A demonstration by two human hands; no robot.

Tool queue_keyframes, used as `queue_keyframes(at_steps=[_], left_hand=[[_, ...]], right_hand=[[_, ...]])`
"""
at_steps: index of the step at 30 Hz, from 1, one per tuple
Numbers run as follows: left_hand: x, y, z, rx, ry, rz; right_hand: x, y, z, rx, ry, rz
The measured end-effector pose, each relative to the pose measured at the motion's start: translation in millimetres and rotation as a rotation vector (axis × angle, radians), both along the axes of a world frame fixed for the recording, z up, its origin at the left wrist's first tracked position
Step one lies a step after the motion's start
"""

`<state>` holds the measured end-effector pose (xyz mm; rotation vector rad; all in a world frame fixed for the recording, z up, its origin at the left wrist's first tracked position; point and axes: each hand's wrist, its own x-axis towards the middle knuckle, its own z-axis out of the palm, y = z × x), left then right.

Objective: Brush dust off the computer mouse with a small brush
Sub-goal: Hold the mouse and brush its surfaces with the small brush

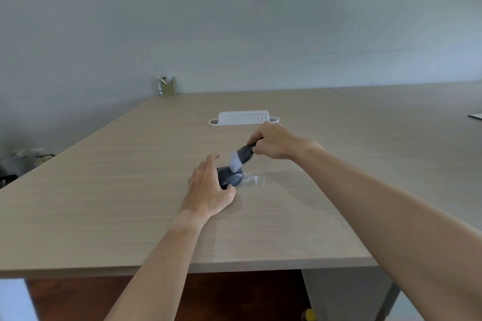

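Observation:
A dark grey computer mouse lies on the wooden table near its middle. My left hand rests against the mouse's left side, thumb at its near end and fingers curved over the far end, holding it in place. My right hand grips the dark handle of a small brush. The brush slants down to the left, and its white bristle tips touch the top of the mouse. White dust lies scattered on the table just right of the mouse.
A white plastic holder lies further back on the table behind my hands. A small pen cup stands at the far left corner by the wall. A flat white thing pokes in at the right edge. The table's near edge runs below my forearms.

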<state>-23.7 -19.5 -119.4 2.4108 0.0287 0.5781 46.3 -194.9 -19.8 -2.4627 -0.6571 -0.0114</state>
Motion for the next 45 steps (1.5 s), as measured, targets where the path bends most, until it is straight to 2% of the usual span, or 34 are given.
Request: queue_keyframes(at_steps=[2, 4, 9, 11, 14, 15, 17, 21, 23, 25, 27, 32, 35, 37, 41, 45], left_hand=[[-0.1, -0.1, 0.8, -0.013, -0.001, 0.000], [-1.1, 0.0, 1.1, -0.031, 0.002, -0.002], [-3.9, -0.4, 1.0, -0.076, 0.012, -0.004], [-4.2, -0.9, 0.9, -0.083, 0.015, -0.001], [-4.0, -0.6, 0.9, -0.094, 0.020, 0.000], [-4.2, -0.5, 0.9, -0.091, 0.019, 0.001], [-4.1, -0.4, 0.4, -0.080, 0.018, 0.008], [-4.0, -1.0, -0.1, -0.081, 0.012, 0.005], [-3.9, -0.9, 0.5, -0.077, 0.014, 0.007], [-3.2, 0.0, 0.9, -0.087, 0.026, 0.008], [-2.6, 0.5, 1.2, -0.098, 0.045, 0.008], [-2.6, 0.7, 0.6, -0.067, 0.038, 0.004], [-1.6, 0.3, 1.3, 0.009, 0.004, 0.022], [-0.6, -1.0, 3.1, 0.150, -0.040, 0.048], [-0.2, -5.1, 6.0, 0.403, -0.045, 0.084], [-1.6, -4.1, 5.4, 0.327, -0.028, 0.071]], right_hand=[[-5.2, 9.1, -0.2, 0.047, 0.022, 0.036], [-5.7, 17.1, -5.4, 0.005, 0.026, 0.062], [-14.6, 18.2, 4.2, -0.413, -0.175, -0.107], [-17.1, 23.0, 9.9, -0.395, -0.226, -0.130], [-14.0, 36.0, 6.6, -0.173, -0.057, -0.009], [-14.4, 38.7, 3.5, -0.158, -0.011, 0.017], [-15.9, 38.0, -0.3, -0.226, -0.013, 0.035], [-11.4, 21.9, 6.0, -0.434, -0.137, -0.100], [-5.3, 17.3, 8.6, -0.391, -0.132, -0.126], [-1.4, 21.0, 6.5, -0.210, -0.049, -0.066], [-4.3, 24.9, 2.9, -0.130, 0.004, -0.008], [0.9, 13.2, -5.0, -0.269, 0.003, -0.073], [6.0, 8.7, 0.3, -0.183, 0.012, -0.076], [3.6, 12.1, 2.1, -0.111, 0.015, -0.037], [-1.0, 13.2, -9.5, -0.163, 0.036, -0.023], [-1.7, -1.7, -14.0, -0.307, -0.019, -0.158]])
